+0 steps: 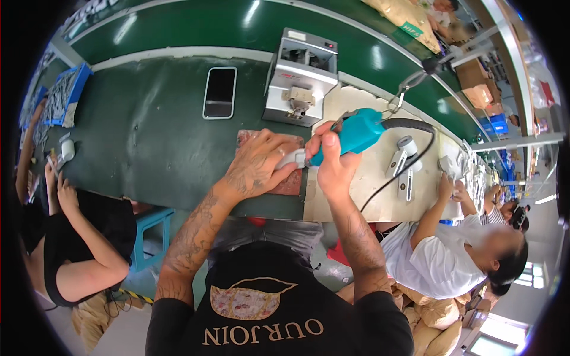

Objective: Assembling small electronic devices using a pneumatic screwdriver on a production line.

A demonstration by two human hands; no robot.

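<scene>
My right hand (337, 161) is wrapped round a teal electric screwdriver (362, 130), held tilted with its tip end toward the left. A small white plastic part (291, 159) sits in the fingers of my left hand (256, 163), right at the screwdriver's front end. Fingers and tool hide the exact contact point. Under my left hand lies a reddish worn pad (290, 186) on the dark green bench mat (160, 142). A metal hook (399, 99) and a black cable (430, 132) join the screwdriver's rear end.
A grey box-shaped machine (300, 80) stands beyond my hands, with a phone (220, 92) left of it. White cylinder-headed parts (401, 163) lie on the beige sheet (356, 199). A blue bin (70, 95) stands far left. Co-workers sit at both sides, their hands holding similar parts.
</scene>
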